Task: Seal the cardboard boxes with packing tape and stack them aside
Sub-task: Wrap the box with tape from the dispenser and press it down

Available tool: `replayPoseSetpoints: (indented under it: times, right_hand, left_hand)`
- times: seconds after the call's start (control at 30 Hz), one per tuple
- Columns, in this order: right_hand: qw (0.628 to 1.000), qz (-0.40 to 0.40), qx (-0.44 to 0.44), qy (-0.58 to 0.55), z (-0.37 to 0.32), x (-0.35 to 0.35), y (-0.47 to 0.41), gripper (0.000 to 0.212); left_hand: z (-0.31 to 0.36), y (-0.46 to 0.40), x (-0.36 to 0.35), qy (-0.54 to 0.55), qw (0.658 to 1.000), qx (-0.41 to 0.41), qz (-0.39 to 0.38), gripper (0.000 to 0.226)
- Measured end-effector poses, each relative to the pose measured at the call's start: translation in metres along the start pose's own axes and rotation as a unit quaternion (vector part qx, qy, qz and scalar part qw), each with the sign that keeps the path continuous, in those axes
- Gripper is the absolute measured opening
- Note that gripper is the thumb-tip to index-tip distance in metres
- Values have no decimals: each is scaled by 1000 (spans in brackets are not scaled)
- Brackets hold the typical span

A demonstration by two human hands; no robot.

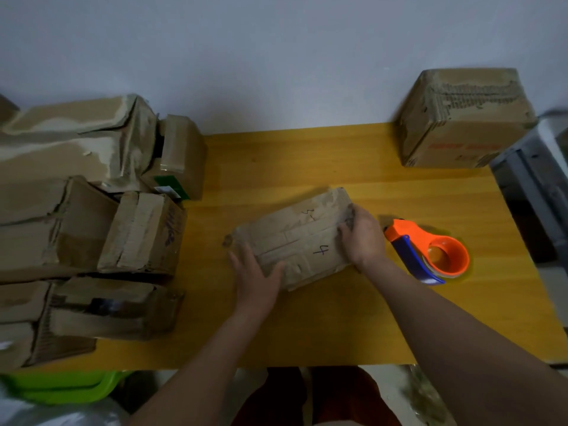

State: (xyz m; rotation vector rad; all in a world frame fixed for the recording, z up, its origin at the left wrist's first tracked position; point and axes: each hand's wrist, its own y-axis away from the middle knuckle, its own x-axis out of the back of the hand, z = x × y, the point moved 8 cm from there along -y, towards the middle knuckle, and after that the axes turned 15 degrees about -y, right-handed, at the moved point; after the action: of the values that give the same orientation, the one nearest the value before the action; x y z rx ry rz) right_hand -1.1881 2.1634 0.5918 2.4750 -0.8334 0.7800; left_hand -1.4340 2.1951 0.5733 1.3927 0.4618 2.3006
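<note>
- A green bin is seen below the near edge of the yellow worktop; its contents cannot be told.
- A flat cardboard box marked "4" is laid at the middle of the worktop, its flaps closed, so nothing inside is shown.
- The left hand is laid flat on the box's near left corner, fingers straight and spread.
- The right hand is curled over the box's right edge and grips it.
- An orange and blue tape dispenser is set just beside the right hand, on the worktop, held by neither hand.
- Worn boxes are piled at the left edge; what they hold is hidden.
- A closed single box is placed at the far right corner, against the wall.
</note>
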Motion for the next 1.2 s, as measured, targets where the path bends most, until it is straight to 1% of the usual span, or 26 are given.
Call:
replayPoseSetpoints:
  times: [0.07, 0.13, 0.23, 0.3, 0.37, 0.4, 0.43, 0.47, 0.5, 0.53, 0.57, 0.6, 0.63, 0.67, 0.7, 0.73, 0.77, 0.8, 0.83, 0.9, 0.93, 1.0, 1.07, 1.13, 1.17, 1.2]
  right_hand:
    - [999, 0, -36, -7, 3, 3, -4, 46]
    - [999, -6, -50, -12, 7, 4, -9, 48]
    - [997, -26, -53, -44, 15, 2, -17, 45]
    - [996, -51, -61, -49, 18, 0, -20, 44]
    - [991, -94, -96, -28, 23, -4, -23, 48]
    - [985, -123, -124, -11, 25, -7, -22, 52]
    - [979, -144, -147, 16, 26, -8, -19, 54]
    - [974, -151, -159, 61, 24, -8, -15, 55]
    - [973, -133, -142, 120, 18, -7, -10, 55]
    - [977, -87, -84, 174, 6, -4, -3, 56]
    - [978, -43, 17, 203, -14, -8, 8, 57]
    - [971, -35, 128, 197, -34, -21, 25, 56]
    - [957, -74, 216, 178, -49, -42, 46, 56]
    - [939, -137, 266, 172, -54, -65, 66, 57]
    - [920, -194, 282, 190, -55, -84, 84, 59]
    - [906, -233, 279, 216, -46, -97, 93, 63]
    - [898, -237, 281, 243, -36, -101, 95, 68]
    - [894, -228, 273, 271, -28, -98, 92, 71]
    - [894, -199, 266, 299, -22, -89, 86, 73]
    - [911, -143, 220, 317, -8, -63, 69, 78]
    - [920, -131, 187, 318, -1, -53, 62, 80]
    - [934, -119, 110, 317, 9, -42, 49, 76]
    - [966, -70, 42, 247, 8, -29, 37, 73]
    - [995, -25, -6, 96, 7, -15, 29, 65]
    - [999, -23, -20, 26, 7, -10, 26, 60]
    - [999, -28, -36, -19, 8, -7, 24, 57]
  left_hand:
    - [-17, -10, 4, 95, 993, 61, 11, 76]
    - [-26, -17, 1, 123, 986, 109, -1, 60]
    - [-25, -16, -5, 155, 979, 129, -26, 51]
    - [-26, -16, -11, 173, 973, 139, -57, 53]
    - [-30, -20, -17, 174, 967, 145, -119, 60]
    - [-33, -21, -20, 153, 965, 147, -152, 66]
    - [-38, -21, -19, 118, 968, 147, -164, 75]
    - [-41, -23, -14, 75, 976, 140, -147, 83]
    - [-43, -26, -7, 26, 988, 118, -101, 85]
    - [-37, -25, 1, -22, 996, 69, -43, 78]
    - [-27, -19, 8, -69, 997, 4, 17, 71]
    - [-14, -10, 9, -116, 988, -77, 59, 68]
    - [-3, -2, 4, -175, 971, -151, 67, 67]
    - [2, 6, -3, -235, 951, -192, 51, 70]
    - [-1, 7, -10, -294, 931, -215, 42, 80]
    - [-4, 8, -14, -337, 914, -225, 35, 94]
    - [-7, 5, -16, -367, 901, -228, 31, 104]
    - [-7, 4, -16, -384, 895, -228, 21, 108]
    - [-7, 3, -16, -389, 893, -225, 20, 109]
    - [-7, 6, -16, -385, 899, -207, 16, 95]
    - [-7, 6, -16, -377, 906, -190, 5, 87]
    - [-9, 7, -16, -352, 921, -168, -13, 84]
    - [-8, 9, -15, -328, 929, -173, -11, 86]
    - [-11, 9, -13, -292, 940, -177, -9, 89]
    - [-12, 9, -12, -276, 944, -178, -13, 91]
    - [-13, 7, -10, -260, 949, -178, -20, 95]
